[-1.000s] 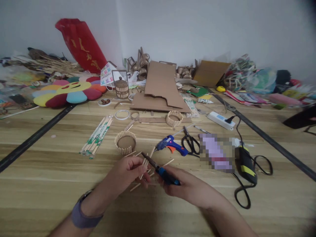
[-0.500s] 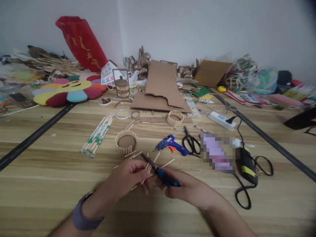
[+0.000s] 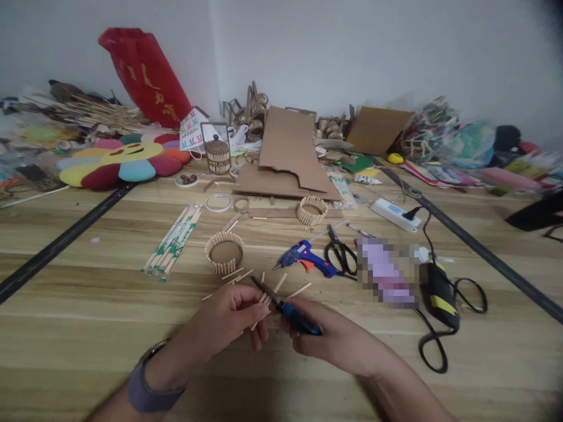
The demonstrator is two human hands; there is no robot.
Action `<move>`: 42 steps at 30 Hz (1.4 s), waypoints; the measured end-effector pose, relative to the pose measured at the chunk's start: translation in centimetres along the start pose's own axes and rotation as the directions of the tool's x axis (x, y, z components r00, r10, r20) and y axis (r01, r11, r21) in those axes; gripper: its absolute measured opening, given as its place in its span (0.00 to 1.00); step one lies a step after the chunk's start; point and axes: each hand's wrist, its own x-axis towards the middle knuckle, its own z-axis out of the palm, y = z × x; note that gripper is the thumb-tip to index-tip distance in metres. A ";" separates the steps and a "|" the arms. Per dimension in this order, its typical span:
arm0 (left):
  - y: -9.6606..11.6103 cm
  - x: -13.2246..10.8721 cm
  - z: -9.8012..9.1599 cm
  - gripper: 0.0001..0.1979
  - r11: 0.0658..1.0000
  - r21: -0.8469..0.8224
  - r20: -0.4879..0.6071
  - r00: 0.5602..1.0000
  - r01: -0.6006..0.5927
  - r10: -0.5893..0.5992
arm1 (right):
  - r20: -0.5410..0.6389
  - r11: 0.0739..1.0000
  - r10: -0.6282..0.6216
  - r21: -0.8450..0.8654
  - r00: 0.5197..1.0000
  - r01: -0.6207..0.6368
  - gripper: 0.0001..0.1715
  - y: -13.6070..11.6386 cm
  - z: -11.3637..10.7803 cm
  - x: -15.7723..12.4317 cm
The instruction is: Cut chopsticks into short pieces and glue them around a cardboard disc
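Observation:
My left hand [image 3: 237, 310] pinches a thin wooden stick [image 3: 278, 283] between thumb and fingers, with the stick slanting up to the right. In my right hand [image 3: 328, 334] is a pair of blue-handled shears [image 3: 299, 319], gripped round the handles. Their dark pointed blades [image 3: 264, 288] lie across the stick, close to my left fingertips. Several cut sticks [image 3: 299, 289] lie on the table around and behind my hands. Just beyond them stands a round ring of short sticks on a cardboard base [image 3: 224, 253].
A blue hot glue gun [image 3: 305, 258] and black-handled scissors [image 3: 341, 255] lie beyond my right hand. Wrapped chopsticks [image 3: 173, 241] are at left. A second stick ring [image 3: 312, 211] and cardboard sheets [image 3: 288, 152] lie farther back. A power strip [image 3: 394, 214] and cable are at right.
My right hand and the shears have shifted very slightly. Both hands otherwise stay in place, and the things on the table have not moved.

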 end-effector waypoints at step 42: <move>-0.2 -0.3 0.3 0.26 0.993 0.109 -0.095 0.995 0.046 -0.036 | 0.058 0.955 0.035 0.292 0.998 -0.050 0.22 0.2 0.4 0.3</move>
